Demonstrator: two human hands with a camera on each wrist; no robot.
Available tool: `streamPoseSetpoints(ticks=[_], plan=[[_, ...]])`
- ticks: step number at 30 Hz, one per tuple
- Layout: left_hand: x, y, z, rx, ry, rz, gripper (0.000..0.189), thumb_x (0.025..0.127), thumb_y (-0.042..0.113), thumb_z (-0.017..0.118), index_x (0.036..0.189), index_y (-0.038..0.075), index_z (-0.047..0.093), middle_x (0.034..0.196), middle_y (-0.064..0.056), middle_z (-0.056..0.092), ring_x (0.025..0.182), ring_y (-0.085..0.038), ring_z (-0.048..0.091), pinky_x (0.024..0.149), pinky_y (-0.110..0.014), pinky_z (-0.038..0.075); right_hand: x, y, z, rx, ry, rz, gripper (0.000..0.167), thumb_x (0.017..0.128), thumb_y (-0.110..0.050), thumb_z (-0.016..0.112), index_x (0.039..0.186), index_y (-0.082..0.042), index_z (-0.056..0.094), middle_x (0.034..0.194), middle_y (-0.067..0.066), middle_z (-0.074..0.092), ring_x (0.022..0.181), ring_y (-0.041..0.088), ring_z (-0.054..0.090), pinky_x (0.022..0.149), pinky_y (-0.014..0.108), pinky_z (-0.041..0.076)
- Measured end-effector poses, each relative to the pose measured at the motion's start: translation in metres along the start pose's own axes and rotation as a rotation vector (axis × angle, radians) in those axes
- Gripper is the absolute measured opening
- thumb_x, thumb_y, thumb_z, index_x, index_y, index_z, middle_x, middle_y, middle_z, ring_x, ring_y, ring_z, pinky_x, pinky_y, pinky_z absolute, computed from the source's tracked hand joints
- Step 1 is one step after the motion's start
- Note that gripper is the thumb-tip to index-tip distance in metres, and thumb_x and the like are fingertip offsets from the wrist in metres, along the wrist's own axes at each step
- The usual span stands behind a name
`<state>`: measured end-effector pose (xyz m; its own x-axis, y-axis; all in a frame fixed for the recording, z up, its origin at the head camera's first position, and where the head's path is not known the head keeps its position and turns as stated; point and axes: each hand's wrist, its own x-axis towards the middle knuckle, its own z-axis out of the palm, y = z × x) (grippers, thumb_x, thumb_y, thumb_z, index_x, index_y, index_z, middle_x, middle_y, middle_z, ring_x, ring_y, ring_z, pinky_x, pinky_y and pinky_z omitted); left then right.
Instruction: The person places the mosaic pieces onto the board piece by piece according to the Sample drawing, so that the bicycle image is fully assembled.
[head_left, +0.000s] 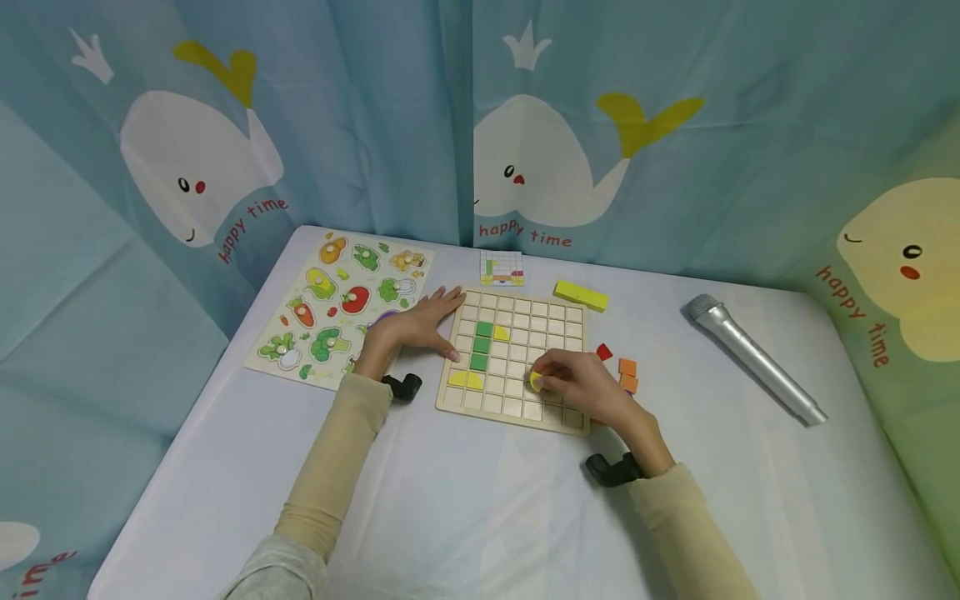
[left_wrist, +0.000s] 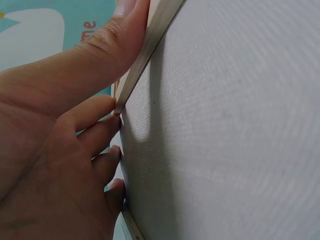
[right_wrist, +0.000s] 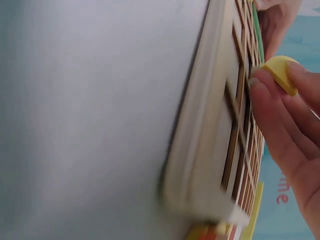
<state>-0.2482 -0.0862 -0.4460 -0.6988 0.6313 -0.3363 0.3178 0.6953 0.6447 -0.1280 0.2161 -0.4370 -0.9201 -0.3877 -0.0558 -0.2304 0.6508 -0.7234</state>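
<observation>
A wooden grid board [head_left: 517,423] lies on the white table. Three green squares [head_left: 480,344] form a column in its left half. A yellow rounded piece [head_left: 501,333] sits beside the top green one, and two more yellow pieces [head_left: 466,380] lie side by side near the lower left. My left hand [head_left: 420,323] touches the board's left edge, fingers spread and thumb [left_wrist: 112,45] on the rim. Over the board's right half, my right hand [head_left: 588,385] pinches a yellow quarter-round block [right_wrist: 281,72] between thumb and fingers. The hand hides some grid cells.
A vegetable puzzle board [head_left: 258,360] lies at the left. Behind the grid are a pattern card [head_left: 501,279] and a yellow bar stack [head_left: 581,295]. A red piece [head_left: 603,352] and orange squares [head_left: 627,367] lie to its right, then a silver microphone [head_left: 757,358]. Curtains surround the table.
</observation>
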Motion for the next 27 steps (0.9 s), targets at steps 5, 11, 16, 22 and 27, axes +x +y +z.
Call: streamPoseSetpoints(ticks=[5,11,16,22,27], plan=[[-0.001,-0.001,0.000,-0.006,0.001,-0.001,0.113,0.083,0.030,0.087,0.166,0.010,0.012,0.175,-0.005,-0.001,0.161,-0.029,-0.010,0.130,-0.054,-0.002,0.009,-0.008,0.009,0.033,-0.024,0.003,0.010,0.094,-0.009,0.074,0.104,-0.009,0.074,0.093,0.002,0.073,0.085,0.015,0.069,0.086,0.032,0.060],[0.001,-0.004,0.001,0.001,0.000,0.004,0.112,0.084,0.031,0.086,0.166,0.011,0.013,0.175,-0.005,-0.001,0.161,-0.029,-0.009,0.130,-0.054,-0.001,0.020,-0.021,0.018,0.029,-0.029,-0.017,0.010,0.095,-0.010,0.073,0.103,-0.006,0.076,0.094,0.004,0.074,0.084,0.015,0.067,0.087,0.036,0.061],[0.001,-0.004,0.001,0.005,0.003,-0.003,0.112,0.084,0.033,0.086,0.167,0.012,0.013,0.175,-0.004,-0.001,0.161,-0.030,-0.009,0.130,-0.056,0.001,0.029,-0.030,0.027,0.037,-0.054,-0.044,0.010,0.096,-0.009,0.072,0.104,-0.006,0.077,0.097,0.005,0.075,0.085,0.014,0.066,0.086,0.034,0.059],[0.000,-0.003,0.000,-0.003,0.002,0.007,0.114,0.082,0.034,0.088,0.166,0.012,0.015,0.175,-0.004,0.001,0.161,-0.030,-0.008,0.129,-0.056,0.001,0.038,-0.041,0.038,0.043,-0.068,-0.105,0.014,0.096,-0.007,0.071,0.106,-0.002,0.078,0.101,0.008,0.077,0.086,0.013,0.069,0.084,0.031,0.060],[-0.001,-0.003,0.000,0.001,0.008,0.003,0.114,0.081,0.034,0.088,0.166,0.012,0.016,0.175,-0.003,0.001,0.161,-0.029,-0.008,0.129,-0.057,0.002,0.046,-0.051,0.047,0.045,-0.102,-0.101,0.013,0.095,-0.009,0.073,0.105,-0.004,0.079,0.096,0.004,0.077,0.082,0.010,0.066,0.080,0.025,0.058]])
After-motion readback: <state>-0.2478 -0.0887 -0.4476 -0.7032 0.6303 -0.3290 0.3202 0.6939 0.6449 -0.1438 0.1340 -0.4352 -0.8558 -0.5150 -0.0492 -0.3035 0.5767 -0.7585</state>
